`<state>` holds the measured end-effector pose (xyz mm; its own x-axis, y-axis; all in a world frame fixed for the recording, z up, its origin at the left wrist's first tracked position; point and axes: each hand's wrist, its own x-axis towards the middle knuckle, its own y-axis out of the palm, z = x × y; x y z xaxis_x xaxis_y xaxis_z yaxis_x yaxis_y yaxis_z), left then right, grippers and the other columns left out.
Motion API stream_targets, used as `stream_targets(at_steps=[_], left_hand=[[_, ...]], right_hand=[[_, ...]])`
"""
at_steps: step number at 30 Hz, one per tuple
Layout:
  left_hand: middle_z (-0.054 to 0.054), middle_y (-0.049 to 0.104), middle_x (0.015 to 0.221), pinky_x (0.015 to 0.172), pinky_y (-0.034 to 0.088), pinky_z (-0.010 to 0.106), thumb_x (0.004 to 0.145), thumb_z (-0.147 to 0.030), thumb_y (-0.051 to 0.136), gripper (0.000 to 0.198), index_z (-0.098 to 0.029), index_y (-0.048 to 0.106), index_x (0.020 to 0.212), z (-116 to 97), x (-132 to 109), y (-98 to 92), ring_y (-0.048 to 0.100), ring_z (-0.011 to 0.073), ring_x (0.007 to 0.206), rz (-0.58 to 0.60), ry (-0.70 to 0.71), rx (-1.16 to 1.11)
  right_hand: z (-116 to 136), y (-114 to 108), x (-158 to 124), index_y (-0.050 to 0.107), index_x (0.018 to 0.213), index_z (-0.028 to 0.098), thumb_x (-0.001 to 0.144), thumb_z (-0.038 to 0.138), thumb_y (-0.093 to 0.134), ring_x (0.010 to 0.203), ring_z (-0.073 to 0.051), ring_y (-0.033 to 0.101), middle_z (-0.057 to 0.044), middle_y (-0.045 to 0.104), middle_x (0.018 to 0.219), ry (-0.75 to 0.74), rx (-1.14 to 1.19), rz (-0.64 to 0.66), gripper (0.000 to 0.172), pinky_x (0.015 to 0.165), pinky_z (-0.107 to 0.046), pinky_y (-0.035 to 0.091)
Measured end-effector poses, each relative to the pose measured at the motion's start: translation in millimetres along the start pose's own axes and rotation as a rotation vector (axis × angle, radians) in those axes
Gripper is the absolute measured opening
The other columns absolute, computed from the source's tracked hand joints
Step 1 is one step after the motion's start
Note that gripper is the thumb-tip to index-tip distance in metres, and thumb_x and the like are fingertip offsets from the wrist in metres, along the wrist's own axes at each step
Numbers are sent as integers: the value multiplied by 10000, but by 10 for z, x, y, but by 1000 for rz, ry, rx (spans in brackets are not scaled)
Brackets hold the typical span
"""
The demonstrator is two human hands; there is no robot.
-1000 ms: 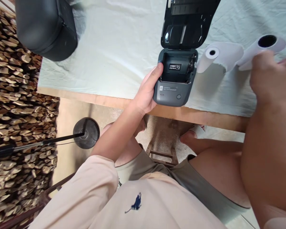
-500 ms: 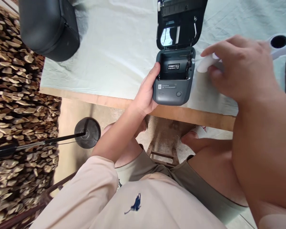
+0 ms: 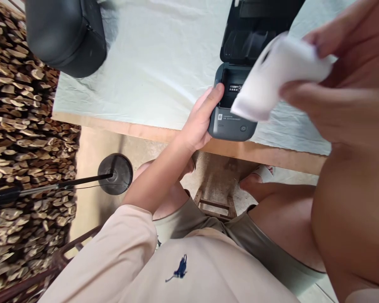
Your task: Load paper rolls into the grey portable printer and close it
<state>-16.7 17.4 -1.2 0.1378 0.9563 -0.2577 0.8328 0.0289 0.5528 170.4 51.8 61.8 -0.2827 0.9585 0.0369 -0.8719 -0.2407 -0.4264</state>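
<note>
A small dark grey label printer [image 3: 230,122] sits near the table's front edge with its lid [image 3: 255,29] swung up and its roll bay exposed. My left hand [image 3: 200,120] grips the printer's left side, thumb on its top edge. My right hand [image 3: 341,71] is closed on a white paper roll [image 3: 271,78], held in the air just above and to the right of the open bay, partly covering the printer. The roll looks blurred by motion.
A pale cloth [image 3: 151,63] covers the wooden table [image 3: 271,153]. A black rounded case [image 3: 66,35] stands at the back left. Stacked firewood [image 3: 22,139] fills the left side. A black stand base [image 3: 115,174] rests on the floor beside my knees.
My right hand reached to the white paper roll on the cloth, took hold of it, and lifted it over the printer. My left hand stayed on the printer.
</note>
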Motion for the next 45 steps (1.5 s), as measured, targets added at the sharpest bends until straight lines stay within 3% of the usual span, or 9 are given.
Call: stream_targets(at_steps=[3,8,16,22,26,33,38,42,45], left_hand=[[30,712,1072,1017,573,395,973,-394,495,316,-173,626,1157,6,-17,38,565,280,1333,-16,20,29],[11,676,908,977,569,348,981,-398,479,290,-153,634,977,14,-13,33,561,266,1336,-68,32,62],[24,704,884,849,578,269,974,-454,471,325,-176,639,988,7,-10,44,670,219,1174,-37,31,86],[4,677,813,754,536,218,951,-451,526,301,-169,628,968,14,-9,56,712,172,1012,-50,22,52],[-9,675,772,666,516,205,913,-504,573,322,-187,629,929,-2,-5,23,701,135,826,-17,29,31],[24,731,981,951,567,363,821,-347,691,280,-200,616,1047,-31,-3,-53,670,261,1160,36,5,84],[30,707,1163,1012,554,401,708,-266,772,571,-246,557,1236,-32,-31,-64,605,298,1281,28,-8,126],[9,598,1378,1047,525,393,662,-208,785,1035,-366,232,1523,-67,-66,-11,555,287,1342,43,-5,141],[21,504,1484,1046,517,393,623,-171,781,1219,-350,36,1571,-91,-77,55,521,294,1369,30,9,161]], right_hand=[[33,97,-19,480,839,225,728,249,677,873,-137,564,-22,604,983,-155,-219,36,228,796,-340,436],[-4,134,8,500,1023,262,822,299,560,925,-182,598,-17,635,1052,-129,-643,87,213,1031,-445,368],[6,148,3,514,1033,262,832,251,538,951,-179,607,-7,651,1208,-71,-603,98,202,1048,-459,372],[-14,203,-15,614,1003,258,883,211,421,1307,-225,489,11,616,1312,-154,-725,146,232,1072,-472,347],[-27,207,-39,670,963,258,892,222,364,1209,-197,517,1,655,1195,-283,-665,101,317,1030,-428,405],[-104,245,-50,698,835,290,794,174,459,1112,-199,587,7,706,1017,-416,-460,71,268,1044,-408,437],[-157,245,-38,643,842,245,811,125,460,927,-149,616,-28,679,987,-317,-385,-132,222,985,-350,469],[-105,180,28,660,967,251,899,263,464,902,-184,579,-52,677,1007,-238,-594,-8,207,905,-372,440],[-22,141,76,674,1041,276,917,350,461,915,-216,564,-59,682,1048,-138,-746,71,257,766,-375,371]])
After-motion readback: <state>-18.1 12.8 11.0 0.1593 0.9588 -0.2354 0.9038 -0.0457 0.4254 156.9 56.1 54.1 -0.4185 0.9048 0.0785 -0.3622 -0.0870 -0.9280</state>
